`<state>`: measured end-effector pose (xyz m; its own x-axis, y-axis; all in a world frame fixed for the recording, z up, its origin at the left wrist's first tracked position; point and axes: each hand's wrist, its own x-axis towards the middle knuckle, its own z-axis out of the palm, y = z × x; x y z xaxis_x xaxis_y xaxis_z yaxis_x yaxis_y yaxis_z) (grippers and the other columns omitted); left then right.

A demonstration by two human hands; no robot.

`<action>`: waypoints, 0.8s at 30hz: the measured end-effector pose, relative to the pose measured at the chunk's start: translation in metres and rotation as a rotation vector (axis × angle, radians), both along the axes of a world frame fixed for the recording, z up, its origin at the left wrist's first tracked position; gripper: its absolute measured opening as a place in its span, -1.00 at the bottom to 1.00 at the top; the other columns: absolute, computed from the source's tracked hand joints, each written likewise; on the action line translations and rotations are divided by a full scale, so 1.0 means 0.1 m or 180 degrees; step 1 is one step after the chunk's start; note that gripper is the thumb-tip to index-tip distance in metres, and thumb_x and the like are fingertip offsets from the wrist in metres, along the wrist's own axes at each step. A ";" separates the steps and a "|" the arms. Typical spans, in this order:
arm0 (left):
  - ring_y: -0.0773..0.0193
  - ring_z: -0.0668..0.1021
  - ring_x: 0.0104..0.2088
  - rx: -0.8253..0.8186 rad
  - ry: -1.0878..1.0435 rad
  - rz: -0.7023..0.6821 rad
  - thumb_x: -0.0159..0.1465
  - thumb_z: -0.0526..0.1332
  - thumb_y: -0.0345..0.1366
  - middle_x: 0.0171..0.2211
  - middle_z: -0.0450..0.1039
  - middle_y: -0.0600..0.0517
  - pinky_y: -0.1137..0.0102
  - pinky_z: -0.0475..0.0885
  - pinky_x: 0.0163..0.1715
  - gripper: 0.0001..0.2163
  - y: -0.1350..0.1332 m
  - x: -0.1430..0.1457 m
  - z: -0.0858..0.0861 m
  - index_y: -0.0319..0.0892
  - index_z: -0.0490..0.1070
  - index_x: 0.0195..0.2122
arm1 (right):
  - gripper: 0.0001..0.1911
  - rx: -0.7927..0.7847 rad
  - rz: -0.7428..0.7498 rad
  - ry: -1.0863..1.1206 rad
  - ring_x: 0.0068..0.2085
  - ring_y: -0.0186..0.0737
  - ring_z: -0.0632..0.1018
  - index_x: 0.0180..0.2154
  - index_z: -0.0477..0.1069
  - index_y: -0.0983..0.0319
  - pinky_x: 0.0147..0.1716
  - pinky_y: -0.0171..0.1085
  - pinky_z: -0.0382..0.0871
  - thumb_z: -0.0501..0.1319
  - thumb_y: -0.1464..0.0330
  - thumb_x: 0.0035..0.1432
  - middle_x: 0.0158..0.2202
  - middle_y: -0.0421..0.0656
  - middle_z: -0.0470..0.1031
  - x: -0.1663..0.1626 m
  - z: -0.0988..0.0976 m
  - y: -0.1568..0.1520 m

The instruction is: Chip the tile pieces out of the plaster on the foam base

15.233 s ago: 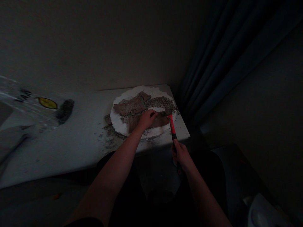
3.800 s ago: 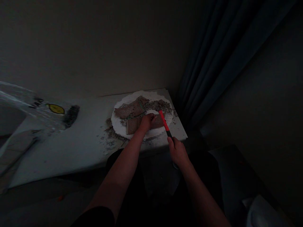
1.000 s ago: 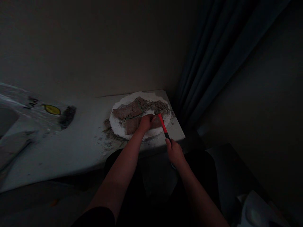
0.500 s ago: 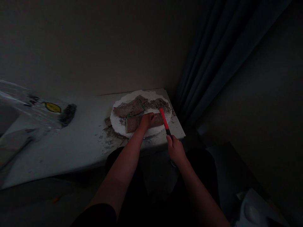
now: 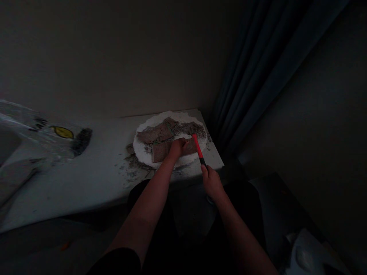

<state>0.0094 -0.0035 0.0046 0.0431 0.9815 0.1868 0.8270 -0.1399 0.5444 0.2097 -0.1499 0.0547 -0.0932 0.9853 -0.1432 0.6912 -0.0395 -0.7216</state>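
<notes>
My right hand point(image 5: 212, 182) is wrapped around the black grip of a hammer point(image 5: 198, 149) with a red shaft. The hammer's head is dark and hard to make out against the crumbs. My left hand point(image 5: 178, 146) rests closed on a brown rectangular block point(image 5: 161, 152); what its fingers hold, if anything, is too dark to tell. Behind that block lies a second, broken brown slab point(image 5: 155, 133). Loose brown rubble point(image 5: 197, 129) is heaped at the right. All of it lies on a white round mat with a wavy edge point(image 5: 141, 152).
The mat sits at the right end of a pale table point(image 5: 103, 168), with crumbs point(image 5: 130, 172) scattered left of it. A clear plastic bag with a yellow print point(image 5: 63, 132) lies at the left. A wall stands behind; a dark curtain point(image 5: 258, 84) hangs at the right.
The hammer's head end has come down slightly toward the near block. My left hand stays on the block. The view has shifted a little.
</notes>
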 end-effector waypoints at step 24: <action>0.23 0.51 -0.37 -0.0006 -0.0062 0.0045 0.28 0.08 -0.17 -0.37 0.56 -0.10 0.38 0.34 -0.32 -0.73 0.03 -0.02 -0.05 -0.23 0.50 -0.31 | -0.55 -0.0062 0.0049 -0.0135 -0.32 -0.12 0.55 -0.22 0.42 0.26 -0.39 -0.30 0.14 -0.11 0.13 0.41 -0.36 0.00 0.56 -0.04 0.01 -0.02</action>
<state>0.0076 -0.0001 -0.0001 0.0255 0.9823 0.1856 0.8182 -0.1272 0.5606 0.2053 -0.1519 0.0552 -0.1019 0.9808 -0.1663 0.7218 -0.0422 -0.6908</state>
